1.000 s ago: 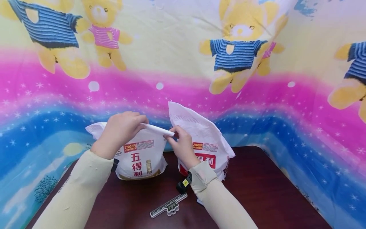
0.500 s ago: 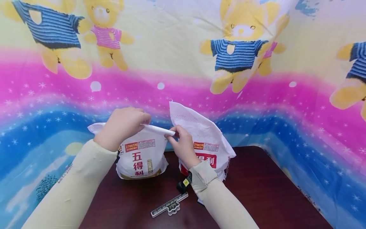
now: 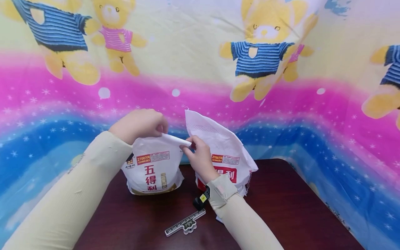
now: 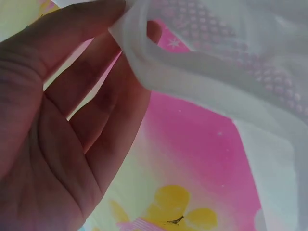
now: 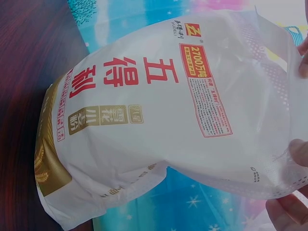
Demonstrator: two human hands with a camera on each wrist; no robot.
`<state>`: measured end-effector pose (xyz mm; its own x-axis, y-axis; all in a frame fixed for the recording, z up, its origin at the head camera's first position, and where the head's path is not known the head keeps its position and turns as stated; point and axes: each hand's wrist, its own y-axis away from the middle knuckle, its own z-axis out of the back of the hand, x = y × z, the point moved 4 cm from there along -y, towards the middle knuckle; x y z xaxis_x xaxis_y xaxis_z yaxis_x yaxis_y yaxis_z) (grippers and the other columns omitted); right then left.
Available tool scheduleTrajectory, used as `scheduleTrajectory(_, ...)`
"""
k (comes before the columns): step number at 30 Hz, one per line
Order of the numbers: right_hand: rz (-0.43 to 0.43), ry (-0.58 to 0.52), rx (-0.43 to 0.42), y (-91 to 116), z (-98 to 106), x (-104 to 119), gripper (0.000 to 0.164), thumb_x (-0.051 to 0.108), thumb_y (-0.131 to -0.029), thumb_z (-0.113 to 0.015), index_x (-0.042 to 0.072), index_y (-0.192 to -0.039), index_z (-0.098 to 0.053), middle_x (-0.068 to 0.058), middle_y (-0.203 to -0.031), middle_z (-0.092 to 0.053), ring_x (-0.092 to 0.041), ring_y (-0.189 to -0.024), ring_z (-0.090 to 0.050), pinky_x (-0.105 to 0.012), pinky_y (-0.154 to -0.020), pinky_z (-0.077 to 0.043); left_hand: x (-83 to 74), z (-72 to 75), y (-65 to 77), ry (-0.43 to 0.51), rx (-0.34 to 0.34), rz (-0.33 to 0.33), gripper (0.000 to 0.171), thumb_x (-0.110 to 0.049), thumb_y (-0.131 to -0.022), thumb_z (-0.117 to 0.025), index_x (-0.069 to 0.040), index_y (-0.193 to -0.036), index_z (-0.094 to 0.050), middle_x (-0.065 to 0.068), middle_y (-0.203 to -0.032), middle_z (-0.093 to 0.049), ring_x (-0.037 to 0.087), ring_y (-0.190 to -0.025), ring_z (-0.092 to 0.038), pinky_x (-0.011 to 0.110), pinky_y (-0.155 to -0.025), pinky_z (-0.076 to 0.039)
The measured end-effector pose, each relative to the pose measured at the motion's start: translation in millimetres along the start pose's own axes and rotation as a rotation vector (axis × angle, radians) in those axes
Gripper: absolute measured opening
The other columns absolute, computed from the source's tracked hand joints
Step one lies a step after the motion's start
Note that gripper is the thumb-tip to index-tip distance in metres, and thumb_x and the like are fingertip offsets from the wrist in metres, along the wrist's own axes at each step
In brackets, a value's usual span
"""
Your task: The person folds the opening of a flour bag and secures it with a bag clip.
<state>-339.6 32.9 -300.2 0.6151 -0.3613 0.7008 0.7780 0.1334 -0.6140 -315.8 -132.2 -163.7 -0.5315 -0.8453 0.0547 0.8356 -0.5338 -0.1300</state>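
A white flour bag [image 3: 150, 165] with red lettering and a gold base stands upright on the table in the head view. My left hand [image 3: 142, 125] is at its top edge; in the left wrist view the thumb and fingertips of that hand [image 4: 72, 110] pinch a folded strip of the rim. The right hand [image 3: 200, 158] pinches the rolled top edge at the bag's right corner. Its fingertips [image 5: 284, 211] show at the right border of the right wrist view, where the bag [image 5: 144, 110] lies sideways. In the head view, the left hand's fingertips are partly hidden behind the rim.
A second white bag [image 3: 218, 139] with a red label stands close behind the right hand, its top peaked. On the dark wooden table [image 3: 272, 201], in front of the bags, lies a flat clip with a piano-key pattern [image 3: 185, 223]. A printed bear curtain [image 3: 200, 52] hangs behind.
My left hand has moved up and to the right along the top edge, and the bag's left corner no longer sticks out to the left. The right hand keeps its place.
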Motion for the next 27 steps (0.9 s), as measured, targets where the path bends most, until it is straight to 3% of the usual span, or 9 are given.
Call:
scheduleTrajectory(11, -0.009, -0.008, 0.001, -0.6, -1.1, -0.6, 0.014, 0.012, -0.095, -0.073, 0.006, -0.101, -0.062, -0.010, -0.105, -0.068, -0.027, -0.100, -0.066, -0.047, -0.092, -0.056, 1.0, 1.0, -2.1, 0.005, -0.021, 0.034, 0.007, -0.012, -0.085, -0.083, -0.014, -0.085, -0.076, 0.000, -0.079, -0.068, 0.020, -0.075, -0.061, 0.041, -0.072, -0.055)
scheduleTrajectory(27, -0.002, -0.015, 0.000, 0.3, 0.0, 1.2, 0.017, 0.013, -0.093, -0.075, 0.006, -0.104, -0.063, -0.009, -0.107, -0.068, -0.024, -0.101, -0.067, -0.042, -0.092, -0.057, -6.8, 2.7, -3.0, -0.018, -0.056, 0.068, 0.008, -0.008, -0.085, -0.082, -0.010, -0.086, -0.075, 0.003, -0.082, -0.069, 0.023, -0.077, -0.061, 0.042, -0.075, -0.056)
